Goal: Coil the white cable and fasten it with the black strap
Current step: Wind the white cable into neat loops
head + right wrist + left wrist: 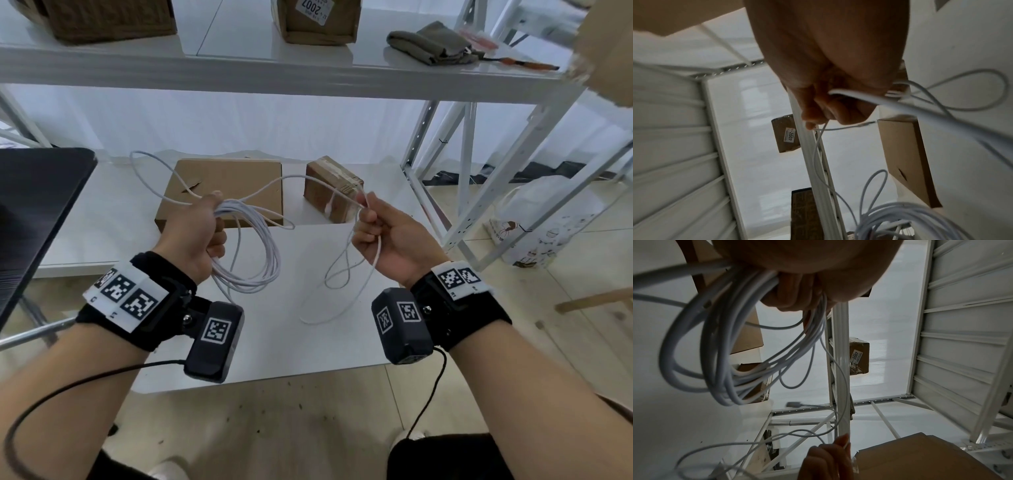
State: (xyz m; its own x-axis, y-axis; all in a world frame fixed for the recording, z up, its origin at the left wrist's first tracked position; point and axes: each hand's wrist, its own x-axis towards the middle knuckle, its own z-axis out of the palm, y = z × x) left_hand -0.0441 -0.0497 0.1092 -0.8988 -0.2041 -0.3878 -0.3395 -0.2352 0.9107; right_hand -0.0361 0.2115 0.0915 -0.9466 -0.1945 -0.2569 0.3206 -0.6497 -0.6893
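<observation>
My left hand (pixel 202 229) grips a bundle of several loops of the white cable (pixel 253 253), which hang below the fist above the white table; the left wrist view shows the same coil (pixel 723 353) under my curled fingers. My right hand (pixel 373 226) pinches a loose stretch of the cable (pixel 342 270) to the right, and a strand runs between the hands. In the right wrist view the thick strand (pixel 900 107) leaves my closed fingers. A slack loop (pixel 329 308) droops onto the table. A far loop (pixel 154 171) lies over the flat box. I see no black strap.
A flat cardboard box (pixel 222 192) and a small taped box (pixel 332 185) sit on the white table (pixel 308 349) behind my hands. A white shelf (pixel 239 65) above carries boxes and a folded cloth (pixel 431 42). A dark panel (pixel 34 205) stands left, shelf legs (pixel 466 192) right.
</observation>
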